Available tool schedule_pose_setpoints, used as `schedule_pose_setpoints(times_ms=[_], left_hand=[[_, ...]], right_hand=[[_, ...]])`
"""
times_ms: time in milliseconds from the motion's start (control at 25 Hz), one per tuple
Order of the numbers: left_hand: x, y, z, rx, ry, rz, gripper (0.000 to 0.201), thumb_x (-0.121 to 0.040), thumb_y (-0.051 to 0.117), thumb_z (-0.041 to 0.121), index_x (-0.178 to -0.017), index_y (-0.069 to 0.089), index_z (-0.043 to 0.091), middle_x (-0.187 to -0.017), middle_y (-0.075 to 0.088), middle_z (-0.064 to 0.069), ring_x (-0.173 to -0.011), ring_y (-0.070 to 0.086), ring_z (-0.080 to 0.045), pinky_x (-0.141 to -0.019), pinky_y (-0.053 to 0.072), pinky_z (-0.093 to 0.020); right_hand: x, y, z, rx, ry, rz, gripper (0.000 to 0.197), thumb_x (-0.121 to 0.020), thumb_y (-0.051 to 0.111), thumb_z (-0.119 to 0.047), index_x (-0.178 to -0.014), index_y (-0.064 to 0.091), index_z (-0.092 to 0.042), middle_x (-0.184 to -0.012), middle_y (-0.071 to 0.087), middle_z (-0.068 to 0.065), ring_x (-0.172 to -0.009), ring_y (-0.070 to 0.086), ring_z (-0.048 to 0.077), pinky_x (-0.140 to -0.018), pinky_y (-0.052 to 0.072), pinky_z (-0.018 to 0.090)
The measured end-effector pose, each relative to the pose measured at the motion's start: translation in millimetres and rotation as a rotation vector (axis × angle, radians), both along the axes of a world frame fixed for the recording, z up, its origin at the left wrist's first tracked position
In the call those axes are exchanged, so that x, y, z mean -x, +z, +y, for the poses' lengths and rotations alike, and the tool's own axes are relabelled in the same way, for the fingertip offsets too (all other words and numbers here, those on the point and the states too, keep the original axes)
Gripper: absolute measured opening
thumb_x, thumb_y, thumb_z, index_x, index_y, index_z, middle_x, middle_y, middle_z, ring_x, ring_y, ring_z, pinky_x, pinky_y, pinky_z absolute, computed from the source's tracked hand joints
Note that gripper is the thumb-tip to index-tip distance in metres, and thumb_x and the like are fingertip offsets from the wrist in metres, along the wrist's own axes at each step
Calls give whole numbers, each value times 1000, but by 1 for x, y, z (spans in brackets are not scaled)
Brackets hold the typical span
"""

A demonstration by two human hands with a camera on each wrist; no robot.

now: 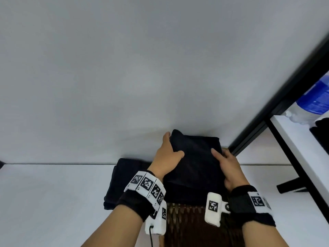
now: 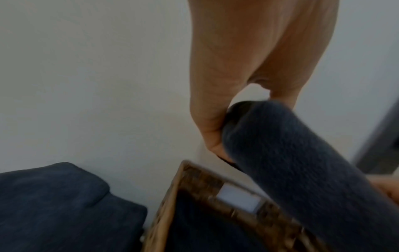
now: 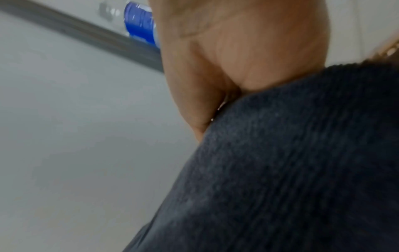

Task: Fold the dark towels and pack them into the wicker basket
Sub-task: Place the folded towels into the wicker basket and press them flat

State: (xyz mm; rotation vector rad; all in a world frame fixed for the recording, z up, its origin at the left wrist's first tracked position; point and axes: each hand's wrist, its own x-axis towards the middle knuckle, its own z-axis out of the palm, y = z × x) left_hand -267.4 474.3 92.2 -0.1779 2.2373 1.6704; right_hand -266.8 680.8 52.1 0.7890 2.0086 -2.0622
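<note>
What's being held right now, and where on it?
A folded dark towel, above the basket: left hand grips its left edge, right hand its right edge.

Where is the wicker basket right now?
In the head view the wicker basket sits low and centre on the white table, under the folded towel held by the left hand and right hand, right of another dark towel.
</note>
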Motion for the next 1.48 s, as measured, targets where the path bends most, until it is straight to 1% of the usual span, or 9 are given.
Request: schedule_pose_setpoints(times_ms=[240, 400, 520, 680, 840, 960, 1080, 1280, 1480], left_hand=[[-9, -67, 35, 940, -545, 89, 63, -91, 56, 26, -146, 29, 14, -154, 22, -15, -143, 22, -33, -114, 26, -46], [-1, -90, 45, 1094, -733, -15, 55, -98, 48, 24, -147, 27, 13, -153, 30, -17, -140, 31, -31, -113, 25, -45], [3, -101, 51, 1130, -795, -113, 54, -102, 33, 23, -153, 14, 15, -160, 12, -16, -146, 18, -30, -117, 18, -46], [8, -91, 45, 1120, -785, 33, 54, -101, 38, 25, -151, 22, 15, -158, 21, -15, -146, 20, -31, -119, 10, -47], [10, -73, -18, 823, -278, 404, 41, -93, 49, 21, -133, 50, 19, -127, 56, -9, -116, 53, -32, -97, 43, -41], [2, -84, -95, 900, 22, 30, 44, -92, 49, 22, -135, 42, 15, -128, 51, -14, -117, 51, -36, -92, 44, -44], [-12, -102, -141, 790, 19, -356, 56, -89, 60, 31, -133, 36, 7, -132, 49, -19, -121, 50, -38, -95, 43, -40], [-18, -114, -167, 705, 34, -369, 55, -82, 70, 36, -124, 49, 6, -123, 60, -12, -114, 58, -29, -86, 45, -31], [-15, -113, -175, 344, 93, -408, 28, -74, 73, 30, -90, 63, 9, -93, 67, -9, -91, 65, -26, -80, 53, -33]], right_hand=[[-1, -66, 4, -845, 457, 68, 59, -96, 53, -36, -147, 34, -15, -152, 36, 13, -139, 35, 28, -114, 30, 38], [-15, -108, -9, -1227, 814, 132, 89, -85, -21, -62, -152, 22, -24, -161, 19, 6, -149, 15, 26, -119, 19, 47], [-10, -124, -7, -1306, 866, 21, 102, -71, -39, -59, -154, 8, -24, -163, 10, 4, -150, 7, 25, -121, 9, 47], [2, -107, -9, -1260, 893, -134, 59, -99, 5, -52, -154, 7, -31, -163, 5, -4, -150, 2, 26, -120, 8, 50], [9, -62, -27, -1299, 766, -61, 49, -99, 37, -37, -146, 36, -24, -156, 30, 3, -145, 22, 27, -114, 23, 48], [-4, -22, -90, -1061, 556, 325, 32, -96, 45, -23, -125, 58, -17, -127, 58, 4, -117, 53, 23, -98, 44, 38], [-19, -14, -170, -835, 736, 319, 29, -97, 44, -19, -119, 61, -19, -119, 64, 3, -109, 60, 22, -95, 47, 37], [-34, -63, -237, -862, 962, -67, 36, -96, 44, -17, -132, 49, -14, -132, 52, 11, -121, 51, 31, -99, 44, 41], [-38, -87, -236, -817, 905, -108, 42, -98, 41, -15, -139, 42, -12, -138, 46, 12, -127, 47, 30, -104, 40, 40]])
